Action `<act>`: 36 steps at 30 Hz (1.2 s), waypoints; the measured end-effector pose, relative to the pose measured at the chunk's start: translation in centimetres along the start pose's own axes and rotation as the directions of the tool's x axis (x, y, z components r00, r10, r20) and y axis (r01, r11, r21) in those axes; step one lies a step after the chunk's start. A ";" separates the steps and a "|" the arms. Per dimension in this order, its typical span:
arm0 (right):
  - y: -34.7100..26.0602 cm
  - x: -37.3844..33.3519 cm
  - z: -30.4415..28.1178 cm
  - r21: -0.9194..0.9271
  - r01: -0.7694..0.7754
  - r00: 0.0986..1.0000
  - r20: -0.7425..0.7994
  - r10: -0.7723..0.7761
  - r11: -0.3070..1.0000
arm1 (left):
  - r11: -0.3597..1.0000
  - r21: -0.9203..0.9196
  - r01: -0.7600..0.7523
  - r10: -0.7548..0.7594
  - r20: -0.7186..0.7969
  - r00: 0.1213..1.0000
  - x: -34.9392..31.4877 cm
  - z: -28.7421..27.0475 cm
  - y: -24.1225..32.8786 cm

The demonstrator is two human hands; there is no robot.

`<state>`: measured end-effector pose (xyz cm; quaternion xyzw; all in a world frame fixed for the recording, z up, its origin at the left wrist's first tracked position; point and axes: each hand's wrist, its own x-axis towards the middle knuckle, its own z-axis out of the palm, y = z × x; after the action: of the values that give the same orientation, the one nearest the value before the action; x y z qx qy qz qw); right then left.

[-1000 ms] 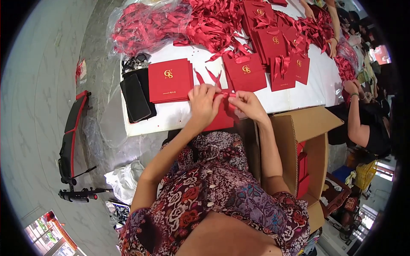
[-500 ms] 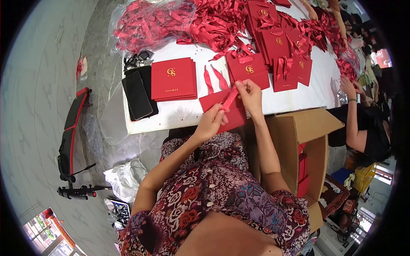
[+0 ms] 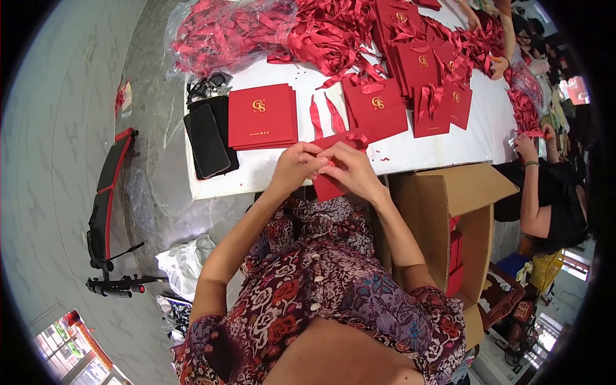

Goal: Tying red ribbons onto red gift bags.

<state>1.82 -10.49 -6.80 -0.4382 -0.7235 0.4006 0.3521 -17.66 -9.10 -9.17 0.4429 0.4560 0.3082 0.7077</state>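
Note:
At the table's near edge my left hand (image 3: 297, 168) and my right hand (image 3: 351, 169) meet, fingertips pinched together over a red paper bag (image 3: 328, 190). Both are closed on a red ribbon (image 3: 357, 137); a loop of it shows beyond my right hand, and the rest is mostly hidden by my fingers. Two loose ribbon tails (image 3: 333, 115) lie on the table just past the bag. To the left is a stack of flat red bags (image 3: 262, 117) with gold lettering. Another red bag (image 3: 378, 110), with a ribbon across its top, lies to the right.
A heap of red ribbons (image 3: 327, 32), partly in clear plastic, covers the far table. Ribboned red bags (image 3: 431, 109) pile up at right. A black phone (image 3: 206, 141) lies left. An open cardboard box (image 3: 471, 234) stands beside me. Co-workers' hands (image 3: 527, 149) work at the right.
My hands have come together, the right moving left and nearer me and the left slightly back. The stretched ribbon is now bunched between my fingers. A co-worker's hand at the far right has moved.

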 end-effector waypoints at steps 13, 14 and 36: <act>2.4 0.2 1.6 -0.297 -0.183 0.964 -0.243 0.112 0.937 | 0.459 0.883 -0.098 0.387 -0.100 0.917 -0.5 1.9 -1.3; 2.6 0.3 1.8 -0.312 -0.195 0.960 -0.256 0.116 0.930 | 0.456 0.885 -0.098 0.402 -0.106 0.910 -0.4 2.2 -1.2; 1.9 0.4 2.8 -0.318 -0.133 0.964 -0.263 0.048 0.939 | 0.543 0.730 -0.414 0.609 -0.004 0.793 1.4 0.7 -1.2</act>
<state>-0.08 -10.31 -9.60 -0.5717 -0.7091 0.2295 0.3429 -16.41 -8.64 -10.66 0.7454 0.4737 0.3619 0.2983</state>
